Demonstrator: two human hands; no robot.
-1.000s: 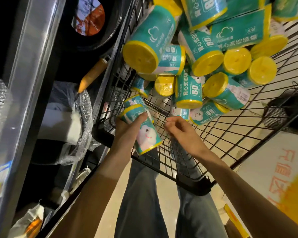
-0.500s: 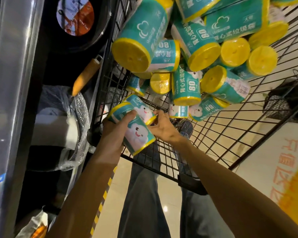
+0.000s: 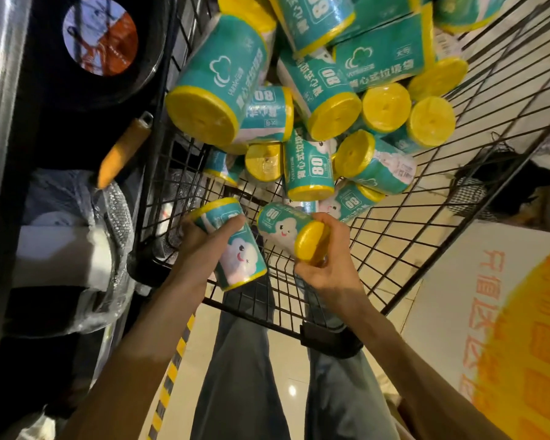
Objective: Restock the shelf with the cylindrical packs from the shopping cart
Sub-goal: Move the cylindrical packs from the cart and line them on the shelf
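Both hands loaded, one teal pack each, at the near end of the cart.

My left hand has its fingers wrapped round a teal cylindrical pack with yellow rims and a cloud face; my right hand clasps a second teal cloud-faced pack by its yellow end. Both packs sit just above the black wire shopping cart. To do this well, I judge I should lift both clear of the mesh before swinging left toward the dark metal shelf, keeping the grips firm on the slick wrap. The cart holds a heap of the same teal and yellow packs, many left to move.
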